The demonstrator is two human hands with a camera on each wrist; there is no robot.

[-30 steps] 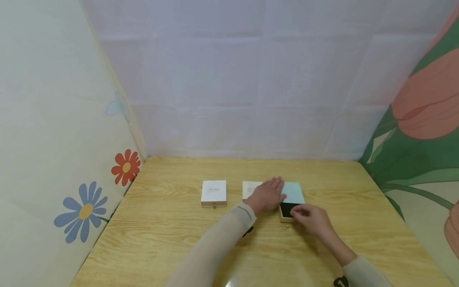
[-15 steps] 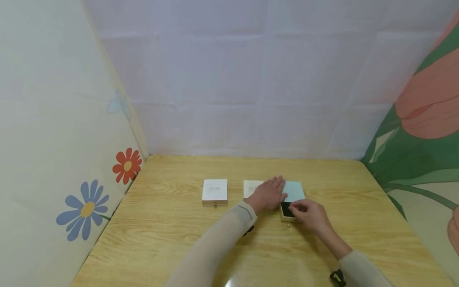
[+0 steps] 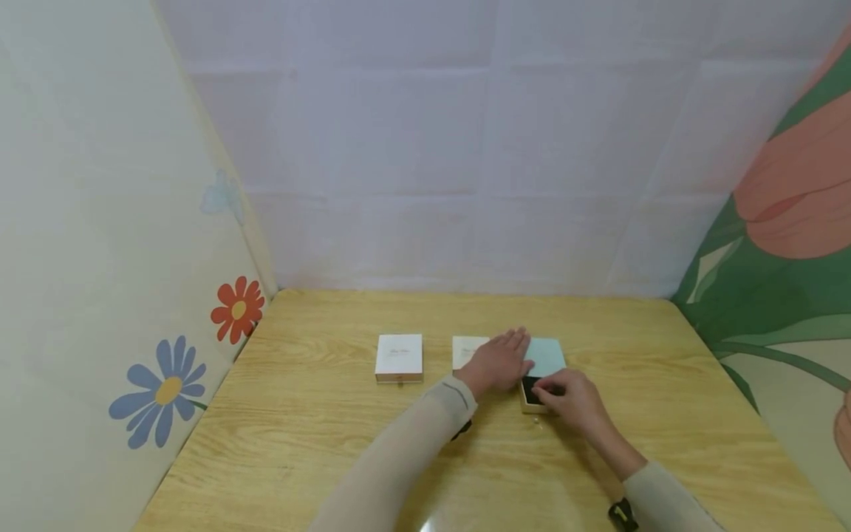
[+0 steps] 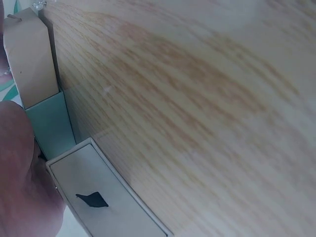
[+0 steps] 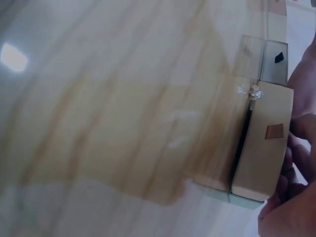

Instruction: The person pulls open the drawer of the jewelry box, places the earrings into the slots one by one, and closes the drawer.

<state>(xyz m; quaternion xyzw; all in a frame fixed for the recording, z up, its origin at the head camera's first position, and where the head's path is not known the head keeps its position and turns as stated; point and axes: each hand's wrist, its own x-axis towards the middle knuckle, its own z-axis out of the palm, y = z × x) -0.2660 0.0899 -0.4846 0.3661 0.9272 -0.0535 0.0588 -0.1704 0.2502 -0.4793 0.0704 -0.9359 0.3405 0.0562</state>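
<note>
A mint box sleeve (image 3: 547, 357) lies with its cream drawer (image 5: 264, 140) pulled out toward me, showing a black lining (image 3: 530, 389). My left hand (image 3: 499, 362) stretches across the right part of a cream box (image 3: 468, 349), straight fingers resting at the sleeve's left edge. Over the drawer, my right hand (image 3: 573, 399) has thumb and forefinger pinched together at the lining. A small glint (image 4: 7, 72) shows at those fingertips in the left wrist view; its kind is too small to tell. On the table before the drawer sits a sparkling stud-like piece (image 5: 255, 92).
Further left stands a white drawer box (image 3: 399, 357) with a small tab at its front. All the boxes rest on a wood-grain table (image 3: 319, 443). A pale cloth (image 3: 425, 185) hangs behind it, with flower-printed sheets at both sides.
My right hand has shifted slightly left over the drawer, its fingertips still pinched. The left hand keeps its place, and the whole head view has drifted a little.
</note>
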